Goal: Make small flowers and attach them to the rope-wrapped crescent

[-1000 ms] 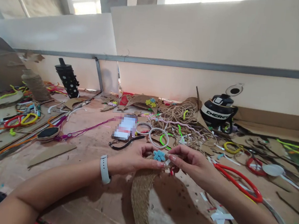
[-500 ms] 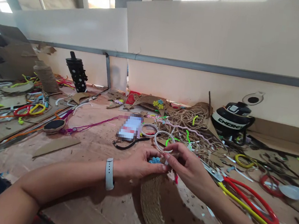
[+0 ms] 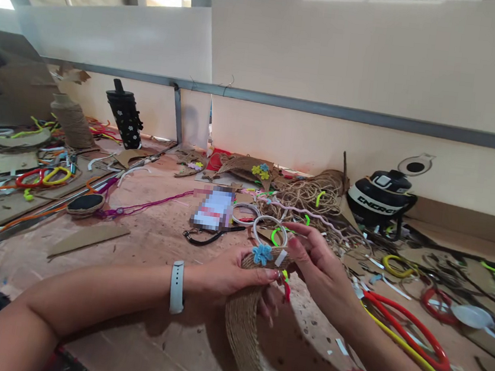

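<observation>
A cluttered worktop spreads beneath a person's two bare forearms. Over it, toward the near edge, a curved band wrapped in brown twine is held up, its lower end running out of view. The left hand pinches the band's upper part between thumb and fingers; the right hand is at the upper end, though whether its fingers close on it cannot be told. Along the worktop's far edge sit a tangled heap of twine and, right of it, a black jug. Scissors with red and yellow handles lie toward the right edge. Beyond the hands are a phone and two white rings. On the band, a small blue flower sits beside a white tab.
</observation>
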Demonstrator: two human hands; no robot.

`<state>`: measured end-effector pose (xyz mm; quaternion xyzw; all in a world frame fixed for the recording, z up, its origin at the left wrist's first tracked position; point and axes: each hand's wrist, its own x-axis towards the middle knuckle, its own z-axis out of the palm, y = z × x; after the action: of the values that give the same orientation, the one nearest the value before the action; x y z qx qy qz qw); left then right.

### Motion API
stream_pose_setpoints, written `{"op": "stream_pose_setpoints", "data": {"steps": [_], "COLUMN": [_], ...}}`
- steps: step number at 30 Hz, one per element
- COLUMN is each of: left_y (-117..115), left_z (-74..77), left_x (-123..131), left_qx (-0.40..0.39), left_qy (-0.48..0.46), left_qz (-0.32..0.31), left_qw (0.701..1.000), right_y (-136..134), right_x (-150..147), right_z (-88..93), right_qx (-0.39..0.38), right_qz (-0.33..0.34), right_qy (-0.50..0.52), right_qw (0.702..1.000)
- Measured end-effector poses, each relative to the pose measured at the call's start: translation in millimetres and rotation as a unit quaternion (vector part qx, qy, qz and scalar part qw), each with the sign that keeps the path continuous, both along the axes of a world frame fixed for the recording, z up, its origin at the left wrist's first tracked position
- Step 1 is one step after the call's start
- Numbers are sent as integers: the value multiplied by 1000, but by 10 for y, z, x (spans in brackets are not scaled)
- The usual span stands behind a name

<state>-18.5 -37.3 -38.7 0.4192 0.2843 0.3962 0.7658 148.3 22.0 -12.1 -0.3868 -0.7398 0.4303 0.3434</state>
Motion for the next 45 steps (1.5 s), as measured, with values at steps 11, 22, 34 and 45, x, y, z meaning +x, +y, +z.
{"op": "stream_pose_setpoints", "data": {"steps": [11,22,34,45], "left_y": [-31,-51,-89,-80], "left_z": [232,109,164,153], "left_x": [-87,-41,-35,-39], "left_qx": [74,239,270,289], "left_qy": [73,245,283,301], "left_qz": [169,239,217,207], "left_qw": [980,909,894,885], "right_y": [-111,-207,-117,-108], "right_x": [64,87,174,178], "right_z": [148,10,-7,-4], "right_qx": [25,587,538,511], "right_qz": [-30,-30,28,49], "right_qy": [-6,-234,-256,-252], "right_qw": [999,774,803,820]}}
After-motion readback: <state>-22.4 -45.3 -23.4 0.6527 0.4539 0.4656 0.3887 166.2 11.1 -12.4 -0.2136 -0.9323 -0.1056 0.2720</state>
